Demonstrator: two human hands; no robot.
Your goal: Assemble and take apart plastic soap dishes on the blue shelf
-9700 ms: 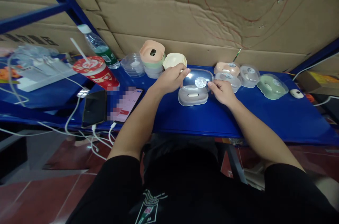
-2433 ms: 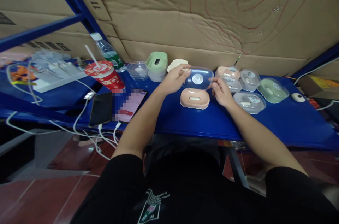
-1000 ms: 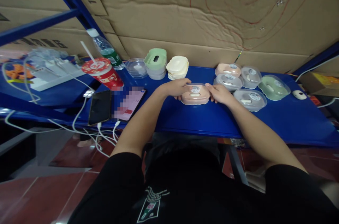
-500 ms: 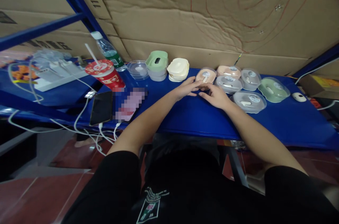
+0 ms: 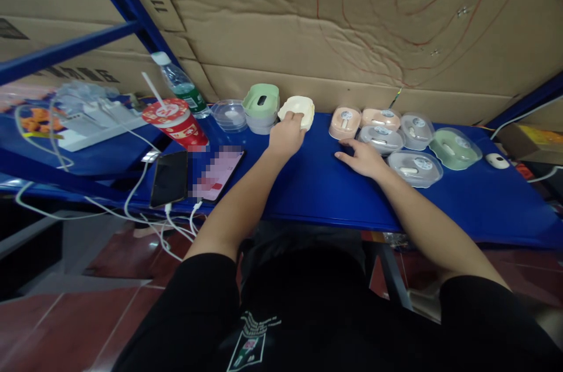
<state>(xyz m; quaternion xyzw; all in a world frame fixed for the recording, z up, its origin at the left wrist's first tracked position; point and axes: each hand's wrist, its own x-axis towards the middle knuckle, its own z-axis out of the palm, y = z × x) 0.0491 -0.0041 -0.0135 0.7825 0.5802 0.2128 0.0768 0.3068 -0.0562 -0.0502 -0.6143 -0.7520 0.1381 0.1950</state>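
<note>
My left hand [image 5: 287, 136] reaches to the stacked cream plastic dishes [image 5: 303, 105], its fingers curled over the near rim of the top one. My right hand [image 5: 361, 156] rests low over the blue table with thumb and fingers apart, holding nothing. Just beyond its fingertips stands a peach box with a clear lid [image 5: 345, 122]. Left of the cream stack sit nested green and grey dishes [image 5: 261, 103], and beside them some clear lids [image 5: 229, 116].
More lidded boxes, peach [image 5: 380, 118], grey [image 5: 415, 169] and green [image 5: 455, 149], are grouped at right, near a white mouse-like object [image 5: 497, 161]. At left stand a red cup with a straw [image 5: 176, 124], a water bottle [image 5: 185, 87] and two phones [image 5: 169, 178] on cables.
My left hand has moved left from the peach box to the cream dishes. My right hand has drawn slightly back from that box, which now stands free and more upright.
</note>
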